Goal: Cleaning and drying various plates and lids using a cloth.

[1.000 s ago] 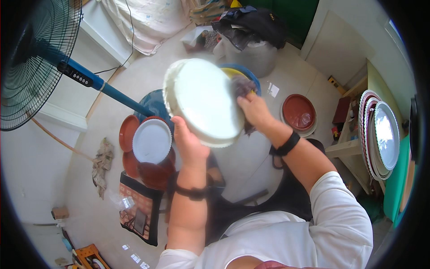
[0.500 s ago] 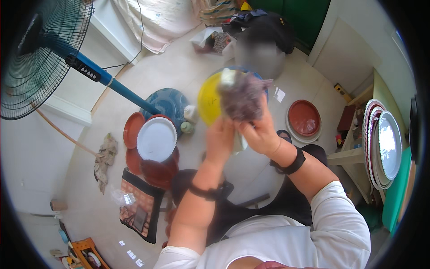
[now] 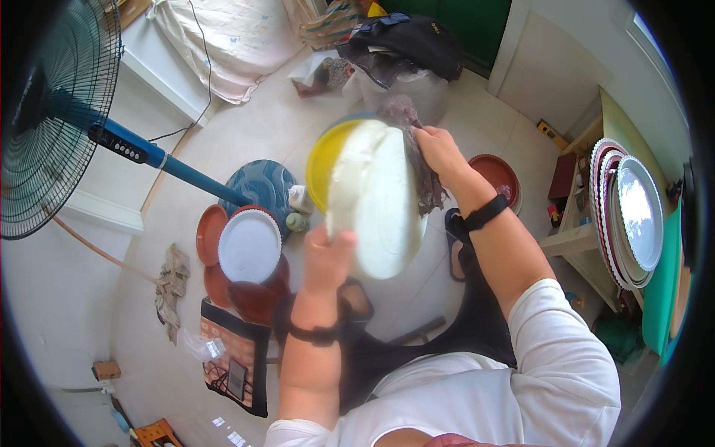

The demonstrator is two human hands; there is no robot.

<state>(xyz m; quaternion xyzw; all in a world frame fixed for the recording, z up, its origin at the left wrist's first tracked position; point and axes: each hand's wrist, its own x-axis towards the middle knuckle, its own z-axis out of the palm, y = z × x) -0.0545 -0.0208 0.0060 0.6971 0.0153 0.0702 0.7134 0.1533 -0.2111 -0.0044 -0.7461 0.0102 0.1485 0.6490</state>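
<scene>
Taking clock directions from the pale dish [image 3: 383, 212]: bounded at ten by a yellow basin [image 3: 324, 160], overlapped by the dish's rim in this view. Cannot tell if touching. Hemmed at nine by the blue fan base [image 3: 272, 179], between eight and nine by terracotta dishes [image 3: 257, 302] with a white scalloped dish [image 3: 250, 246] on top, at twelve by a clear bin [image 3: 426, 93]. Bordered between two and three by a red-brown dish [image 3: 490, 171] on the floor [image 3: 391, 305], and farther out at three by a wooden table [image 3: 551, 242]. Open from five to six as far as the dark trousers [image 3: 477, 324].

Tilted steeply, raised above floor level, slightly blurred. Reaching in from seven with the left forearm almost upright, and diagonally from four with the right.

Gripping the purple-grey cloth [image 3: 427, 182] at one to two with the right hand [image 3: 439, 156], fingers curled shut, fabric draped along the dish's edge. Blurred at eight, fingers seemingly half bent, with the left hand [image 3: 328, 257] beside the rim; cannot tell whether touching.
</scene>
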